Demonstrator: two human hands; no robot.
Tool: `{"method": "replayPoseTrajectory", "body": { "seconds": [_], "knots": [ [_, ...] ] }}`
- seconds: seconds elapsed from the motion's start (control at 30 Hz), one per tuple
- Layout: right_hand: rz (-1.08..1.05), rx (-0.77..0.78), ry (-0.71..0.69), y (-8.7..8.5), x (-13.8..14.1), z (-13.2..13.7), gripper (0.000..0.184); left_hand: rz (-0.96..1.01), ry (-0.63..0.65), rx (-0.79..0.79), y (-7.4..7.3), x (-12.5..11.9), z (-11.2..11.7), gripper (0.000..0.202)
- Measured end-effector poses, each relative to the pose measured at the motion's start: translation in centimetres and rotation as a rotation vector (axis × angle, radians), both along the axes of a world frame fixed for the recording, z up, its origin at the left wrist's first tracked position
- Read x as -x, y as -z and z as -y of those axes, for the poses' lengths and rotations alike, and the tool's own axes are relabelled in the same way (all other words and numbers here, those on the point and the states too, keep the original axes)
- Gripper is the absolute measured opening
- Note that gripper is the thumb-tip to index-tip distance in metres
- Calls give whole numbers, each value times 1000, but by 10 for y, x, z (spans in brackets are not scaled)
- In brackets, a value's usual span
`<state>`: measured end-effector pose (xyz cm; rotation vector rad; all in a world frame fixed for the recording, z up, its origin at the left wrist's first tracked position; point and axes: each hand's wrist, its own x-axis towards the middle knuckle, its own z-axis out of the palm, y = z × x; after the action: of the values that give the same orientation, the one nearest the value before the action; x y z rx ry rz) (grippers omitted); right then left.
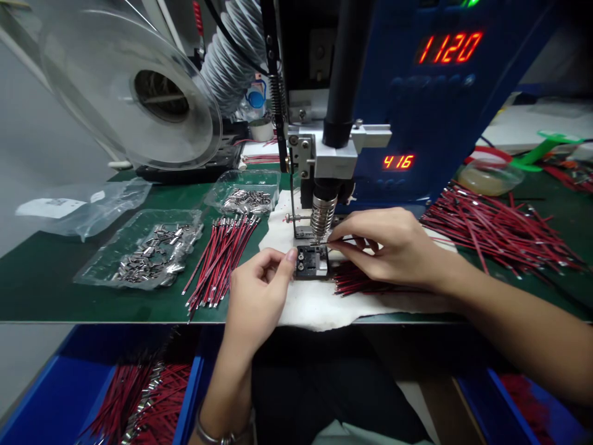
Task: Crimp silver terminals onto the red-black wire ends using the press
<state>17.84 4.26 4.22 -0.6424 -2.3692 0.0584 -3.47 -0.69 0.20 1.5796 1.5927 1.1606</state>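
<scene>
My left hand is curled, its fingertip pressed to the left side of a small metal fixture under the machine's ribbed tip. My right hand pinches a thin red-and-black wire at the fixture's right side, just below the tip. What the left fingers hold, if anything, is hidden. A white cloth lies under the fixture and both hands.
A bundle of red wires lies left of the fixture, a large pile at right. Clear bags of metal terminals sit at left. The blue machine shows 1120 and 416. Blue bins with wires stand below the table edge.
</scene>
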Motion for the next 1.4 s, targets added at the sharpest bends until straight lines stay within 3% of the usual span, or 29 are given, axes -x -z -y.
{"method": "replayPoseTrajectory", "body": {
  "seconds": [0.7,1.07,1.4],
  "knots": [
    [-50,-18,32,0,1,2,10,-29,0,6,0,0,0,36],
    [-92,122,88,-4,2,6,8,-36,-8,0,-1,0,2,35],
    [-3,-13,-104,-4,-1,11,11,-21,-3,-13,-1,0,1,34]
  ]
}}
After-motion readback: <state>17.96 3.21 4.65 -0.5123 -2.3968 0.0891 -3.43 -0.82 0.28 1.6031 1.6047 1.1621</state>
